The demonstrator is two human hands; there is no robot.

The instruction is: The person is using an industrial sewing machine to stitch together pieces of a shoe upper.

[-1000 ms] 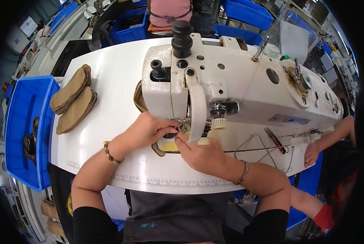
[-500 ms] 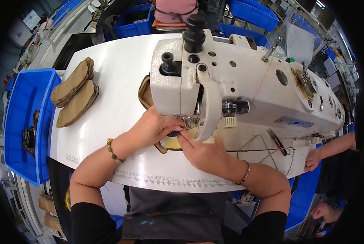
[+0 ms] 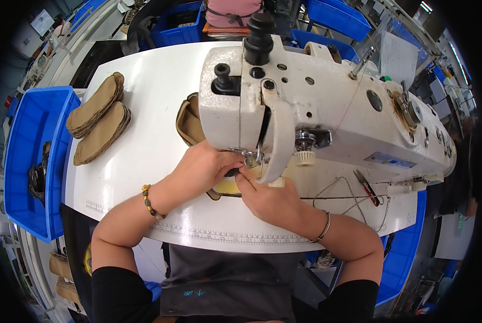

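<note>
A white sewing machine [image 3: 225,102] stands over the table, with its presser foot [image 3: 252,159] between and just beyond my fingertips. Under its head lies a tan, dark-edged fabric piece [image 3: 189,123], curved like a shoe upper, its middle hidden by the machine and my hands. My left hand [image 3: 204,168] pinches the work just left of the foot, where a small dark part [image 3: 232,172] shows beneath the fingers. From the right, my right hand [image 3: 270,202] meets it with fingers closed on the same work. A yellow area [image 3: 227,187] shows between my hands.
Two stacks of tan sole-shaped pieces [image 3: 102,132] lie at the left of the white table [image 3: 144,113]. Beyond them is a blue bin [image 3: 39,161]. Red-handled snips [image 3: 366,188] and a loose cord [image 3: 338,188] rest at the right. A second blue bin [image 3: 405,258] is below.
The tan piece shows a little farther out to the left of the machine head. My hands stay almost in place. Another person's hand at the right table edge has gone from view.
</note>
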